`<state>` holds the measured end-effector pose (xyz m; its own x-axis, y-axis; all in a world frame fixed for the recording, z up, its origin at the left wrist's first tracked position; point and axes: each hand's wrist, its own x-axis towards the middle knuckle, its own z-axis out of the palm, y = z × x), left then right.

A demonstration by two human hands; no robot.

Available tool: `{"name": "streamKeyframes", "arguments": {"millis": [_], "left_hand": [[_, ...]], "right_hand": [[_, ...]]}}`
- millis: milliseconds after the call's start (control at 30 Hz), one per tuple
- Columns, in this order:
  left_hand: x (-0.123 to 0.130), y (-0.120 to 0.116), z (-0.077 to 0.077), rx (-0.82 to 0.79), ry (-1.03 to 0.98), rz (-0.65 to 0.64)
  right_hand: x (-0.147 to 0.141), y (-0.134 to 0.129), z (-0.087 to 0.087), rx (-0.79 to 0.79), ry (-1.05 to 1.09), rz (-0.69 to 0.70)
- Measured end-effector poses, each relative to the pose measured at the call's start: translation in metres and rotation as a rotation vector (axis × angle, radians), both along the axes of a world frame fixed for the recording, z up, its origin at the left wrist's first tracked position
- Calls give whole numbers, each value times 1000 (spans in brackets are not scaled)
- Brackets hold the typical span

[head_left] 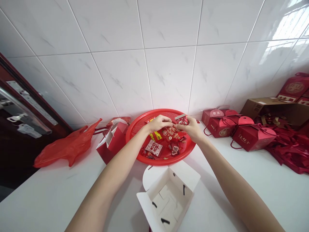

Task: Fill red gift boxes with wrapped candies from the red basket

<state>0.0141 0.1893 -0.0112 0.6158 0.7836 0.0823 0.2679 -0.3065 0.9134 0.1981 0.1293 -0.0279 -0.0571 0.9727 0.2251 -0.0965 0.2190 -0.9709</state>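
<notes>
Both hands are over a red plastic basket (131, 141) with a perforated wall, holding small wrapped packets. My left hand (158, 124) pinches the top of a red printed packet (169, 133) with gold and white characters. Between the thumb and fingers of my right hand (193, 129) is a small red-and-white packet (182, 120) with a pale strip along its top. Below them in the basket lie a white-and-red square packet (154, 147), yellow packets (156, 135) and a dark red wrapped sweet (175, 149). An open white-lined box (169, 201) stands in front of the basket, its flaps spread and nothing inside.
A red paper bag (113, 141) and a crumpled red plastic bag (69, 146) lie on the left. On the right are several closed red gift boxes (253, 137), a brown carton (272, 111) and shiny red bags (289, 148). A tiled wall (169, 74) rises behind.
</notes>
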Motion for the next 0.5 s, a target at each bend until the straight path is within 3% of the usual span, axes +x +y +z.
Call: {"name": "streamKeyframes", "arguments": {"millis": [200, 400, 500], "left_hand": [[-1, -3, 3, 8, -118, 108], [-1, -4, 2, -9, -13, 1], [-2, 3, -3, 50, -27, 79]], "right_hand": [[-1, -2, 3, -5, 41, -28], [1, 0, 0, 24, 17, -8], [1, 2, 0, 30, 15, -76]]}}
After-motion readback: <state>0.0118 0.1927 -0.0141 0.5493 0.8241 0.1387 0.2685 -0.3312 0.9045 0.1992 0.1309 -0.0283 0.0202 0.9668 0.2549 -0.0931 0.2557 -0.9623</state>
